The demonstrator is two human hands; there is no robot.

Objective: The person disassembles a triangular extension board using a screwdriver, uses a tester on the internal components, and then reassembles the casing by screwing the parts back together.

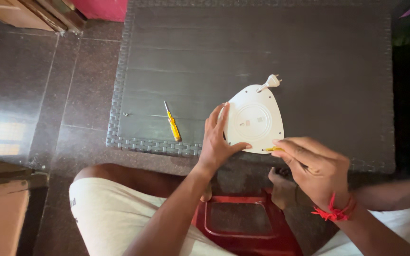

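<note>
Fingers of the left hand (216, 142) lie spread and flat, pinning the white base (253, 119) at its nine o'clock edge on the dark table (262, 47). It looks light, stiff, slippery (best held by the rim). At five o'clock, the right hand (316, 168) pinches a yellow-tipped tool (274, 149). No containers show.

Smooth glossy white plastic base (254, 118) lies on matt dark woven-edged plastic table (262, 47).

White base (254, 118), yellow screwdriver (172, 123), perhaps woven-edged table (153, 144)
</note>
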